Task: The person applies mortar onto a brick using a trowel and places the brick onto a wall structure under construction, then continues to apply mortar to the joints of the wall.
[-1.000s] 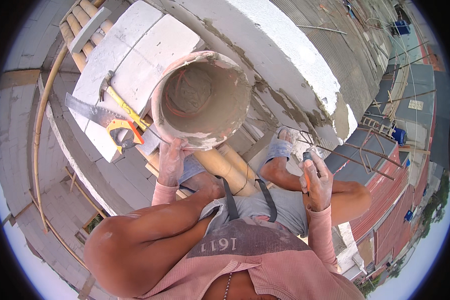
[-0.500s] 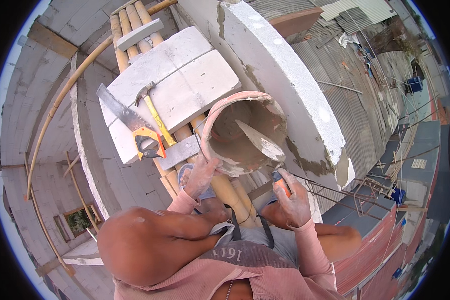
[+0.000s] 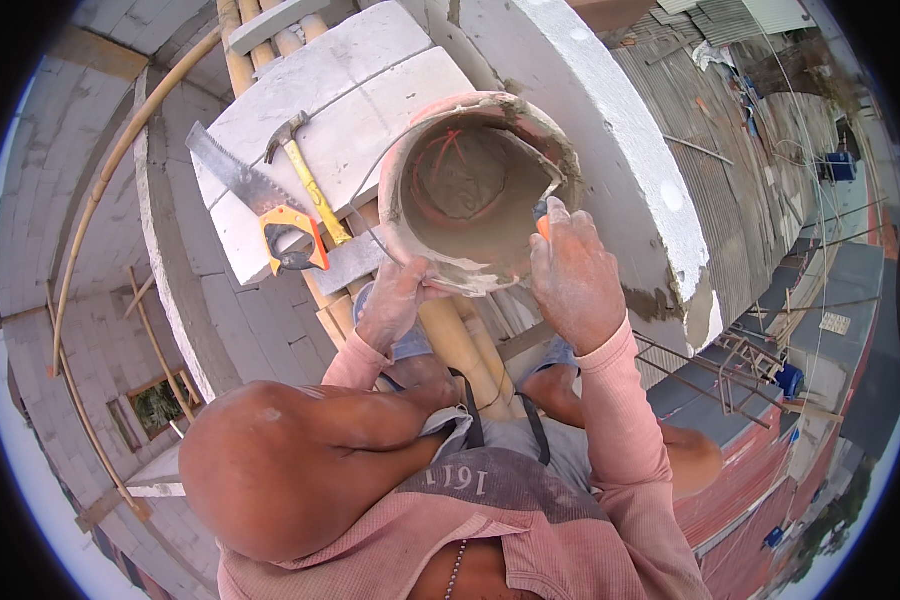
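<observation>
A mortar-smeared bucket tilts toward me, with wet grey mortar at its bottom. My left hand is closed on the near left of its rim. In my right hand is a trowel, gripped by its orange and dark handle. The trowel's blade reaches into the bucket along the right inner wall, seen nearly edge-on. Left of the bucket, a handsaw with an orange and black handle and a yellow-handled claw hammer lie on pale blocks.
A pale block wall with a rough white top runs along the right, a drop to corrugated roofs beyond it. Bamboo poles form the platform under me. A long bamboo pole curves at the left.
The bucket has shifted up and away in view. My right hand moved up to the rim, and the trowel blade turned from lying broad across the opening to edge-on at the right wall.
</observation>
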Demonstrator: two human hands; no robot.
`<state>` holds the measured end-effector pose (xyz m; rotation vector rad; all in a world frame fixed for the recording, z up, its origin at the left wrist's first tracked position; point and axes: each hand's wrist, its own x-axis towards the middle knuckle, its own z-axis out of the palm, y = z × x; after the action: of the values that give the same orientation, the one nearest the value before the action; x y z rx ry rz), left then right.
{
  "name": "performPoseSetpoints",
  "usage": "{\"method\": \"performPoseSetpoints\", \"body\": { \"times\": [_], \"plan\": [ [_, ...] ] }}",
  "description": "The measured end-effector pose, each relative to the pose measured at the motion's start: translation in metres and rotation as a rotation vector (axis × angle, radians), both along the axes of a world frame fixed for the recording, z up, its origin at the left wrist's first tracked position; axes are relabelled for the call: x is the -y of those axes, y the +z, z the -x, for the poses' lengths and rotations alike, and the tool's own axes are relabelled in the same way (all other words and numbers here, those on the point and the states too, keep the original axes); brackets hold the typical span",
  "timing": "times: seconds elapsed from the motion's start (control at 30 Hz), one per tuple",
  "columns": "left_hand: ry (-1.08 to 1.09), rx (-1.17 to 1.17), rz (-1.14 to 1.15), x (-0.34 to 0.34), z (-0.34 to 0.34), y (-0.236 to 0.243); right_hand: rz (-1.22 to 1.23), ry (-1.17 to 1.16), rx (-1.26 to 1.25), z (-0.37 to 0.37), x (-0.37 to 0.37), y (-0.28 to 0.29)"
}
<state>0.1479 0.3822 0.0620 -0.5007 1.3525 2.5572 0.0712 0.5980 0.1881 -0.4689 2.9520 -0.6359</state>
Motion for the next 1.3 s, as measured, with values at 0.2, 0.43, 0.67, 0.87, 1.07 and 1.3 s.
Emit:
{"method": "performPoseSetpoints", "body": {
  "times": [0.2,0.43,0.67,0.87,1.07,1.3],
  "plan": [
    [-0.163,0.106,0.258,-0.006,0.016,0.002,-0.142,0.245,-0.144,-0.017,0.040,0.014],
    [-0.096,0.014,0.303,0.015,0.026,0.008,-0.206,0.556,-0.124,-0.020,-0.009,-0.002],
    [-0.048,0.008,0.438,0.008,0.024,0.011,-0.151,0.133,-0.240,0.006,0.004,0.004],
    [0.137,-0.218,0.662,0.002,0.028,0.029,-0.243,0.013,-0.043,-0.019,0.007,-0.034],
    [0.195,-0.220,0.560,-0.001,0.028,0.019,0.218,0.225,-0.044,-0.026,-0.010,-0.044],
    [0.160,-0.034,0.408,-0.008,0.023,0.033,0.162,0.043,-0.066,-0.022,0.017,-0.038]
  ]
}}
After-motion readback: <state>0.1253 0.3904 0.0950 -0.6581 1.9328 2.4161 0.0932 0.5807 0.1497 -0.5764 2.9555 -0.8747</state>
